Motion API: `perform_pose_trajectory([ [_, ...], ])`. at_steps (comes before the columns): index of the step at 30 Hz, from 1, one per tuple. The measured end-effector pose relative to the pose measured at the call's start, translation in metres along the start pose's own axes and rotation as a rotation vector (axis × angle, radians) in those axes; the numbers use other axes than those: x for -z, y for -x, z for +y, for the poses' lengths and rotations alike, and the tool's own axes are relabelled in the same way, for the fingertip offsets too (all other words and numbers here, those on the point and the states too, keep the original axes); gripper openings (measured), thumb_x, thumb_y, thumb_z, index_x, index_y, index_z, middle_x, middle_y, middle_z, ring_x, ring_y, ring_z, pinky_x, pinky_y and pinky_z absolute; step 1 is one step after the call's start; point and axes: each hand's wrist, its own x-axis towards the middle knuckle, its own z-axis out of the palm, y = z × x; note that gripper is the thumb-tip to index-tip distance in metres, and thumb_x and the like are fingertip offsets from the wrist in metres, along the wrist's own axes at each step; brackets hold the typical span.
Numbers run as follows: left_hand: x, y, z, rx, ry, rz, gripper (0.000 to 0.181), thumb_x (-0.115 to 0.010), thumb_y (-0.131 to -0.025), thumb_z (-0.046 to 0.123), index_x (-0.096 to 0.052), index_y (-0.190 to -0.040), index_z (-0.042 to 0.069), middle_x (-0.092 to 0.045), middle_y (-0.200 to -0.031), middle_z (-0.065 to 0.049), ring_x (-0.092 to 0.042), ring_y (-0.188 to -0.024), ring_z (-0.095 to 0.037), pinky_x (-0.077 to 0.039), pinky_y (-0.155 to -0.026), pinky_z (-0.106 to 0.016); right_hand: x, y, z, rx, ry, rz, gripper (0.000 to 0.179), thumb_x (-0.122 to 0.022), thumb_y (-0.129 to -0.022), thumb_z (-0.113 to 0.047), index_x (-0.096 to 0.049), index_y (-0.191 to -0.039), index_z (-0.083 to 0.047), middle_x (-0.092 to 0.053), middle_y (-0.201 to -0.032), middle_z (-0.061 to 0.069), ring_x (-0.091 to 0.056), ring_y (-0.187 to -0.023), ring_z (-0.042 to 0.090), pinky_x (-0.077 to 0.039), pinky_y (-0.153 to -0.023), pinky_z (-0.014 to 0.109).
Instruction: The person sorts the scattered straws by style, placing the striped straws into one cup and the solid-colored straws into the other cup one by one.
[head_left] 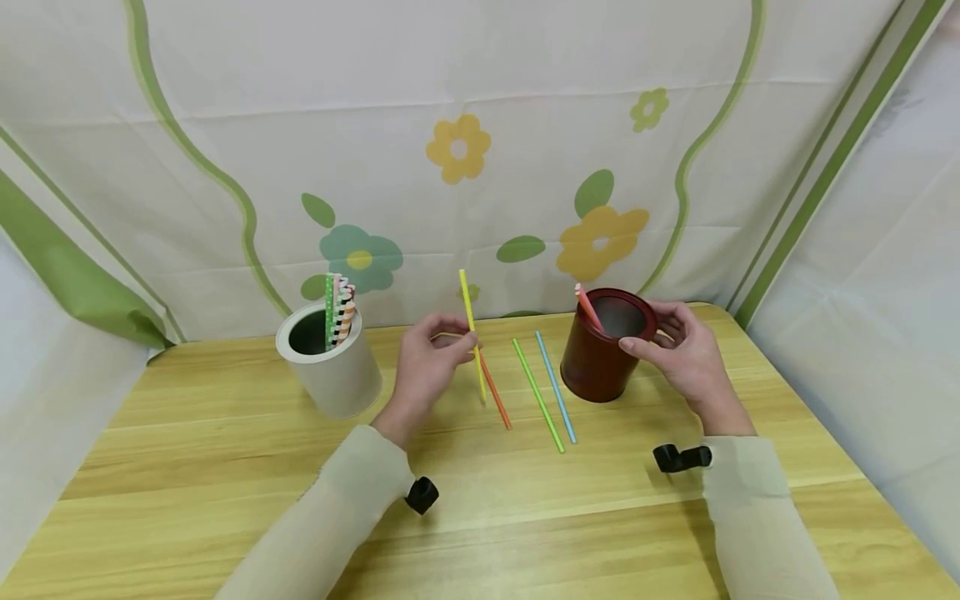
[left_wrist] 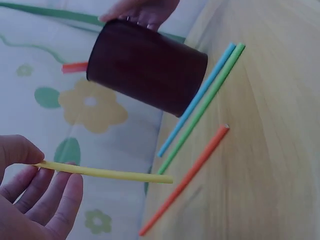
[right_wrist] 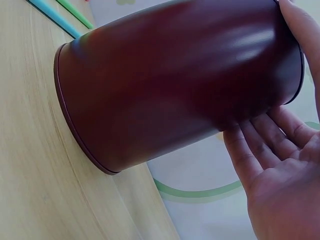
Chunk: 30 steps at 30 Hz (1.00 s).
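Between thumb and fingers my left hand [head_left: 427, 360] pinches a yellow straw [head_left: 468, 304], its lower end over the wooden table. In the left wrist view the yellow straw [left_wrist: 115, 174] points toward a dark red can [left_wrist: 145, 67]. My right hand [head_left: 688, 357] holds that dark red can [head_left: 596, 367] at its right side, thumb by the rim and fingers against the wall. Red and pink straws [head_left: 589, 310] lean inside the can. An orange straw [head_left: 496, 392] lies just below the yellow one. Green [head_left: 537, 395] and blue straws [head_left: 556, 386] lie side by side left of the can.
A white can [head_left: 341, 385] stands at the left, with several patterned straws [head_left: 330, 312] upright in it. Behind the table [head_left: 525, 525] hangs a flowered curtain [head_left: 375, 158]. Black wrist cameras sit at both sleeves.
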Motion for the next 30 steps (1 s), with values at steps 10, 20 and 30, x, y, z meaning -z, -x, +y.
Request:
perform_pose_trajectory([
  [10, -0.011, 0.009, 0.033, -0.1, 0.064, -0.082, 0.02, -0.075, -0.098, 0.0, -0.073, -0.117, -0.001, -0.077, -0.112, -0.02, -0.08, -0.097, -0.03, -0.067, -0.081, -0.026, 0.0, 0.0, -0.001, 0.0, 0.003, -0.004, 0.056, -0.086, -0.094, -0.016, -0.056, -0.141, -0.011, -0.057, -0.134, -0.018, -0.057, -0.124, -0.001, -0.05, -0.099, 0.003],
  [20, -0.028, 0.007, 0.058, -0.092, 0.13, -0.055, 0.027, -0.078, -0.098, 0.003, -0.076, -0.124, 0.001, -0.079, -0.114, -0.021, -0.078, -0.107, -0.036, -0.067, -0.088, -0.029, 0.0, 0.0, 0.0, -0.003, 0.006, -0.003, 0.058, -0.086, -0.094, -0.017, -0.055, -0.142, -0.009, -0.057, -0.133, -0.017, -0.057, -0.124, -0.001, -0.05, -0.099, 0.003],
  [30, -0.056, 0.0, 0.068, -0.124, 0.364, 0.0, 0.021, -0.076, -0.099, -0.001, -0.069, -0.118, -0.003, -0.078, -0.11, -0.015, -0.08, -0.101, -0.024, -0.068, -0.092, -0.033, 0.0, 0.001, -0.002, -0.005, 0.001, -0.004, 0.059, -0.086, -0.094, -0.016, -0.054, -0.143, -0.008, -0.057, -0.134, -0.017, -0.057, -0.124, -0.002, -0.05, -0.1, 0.003],
])
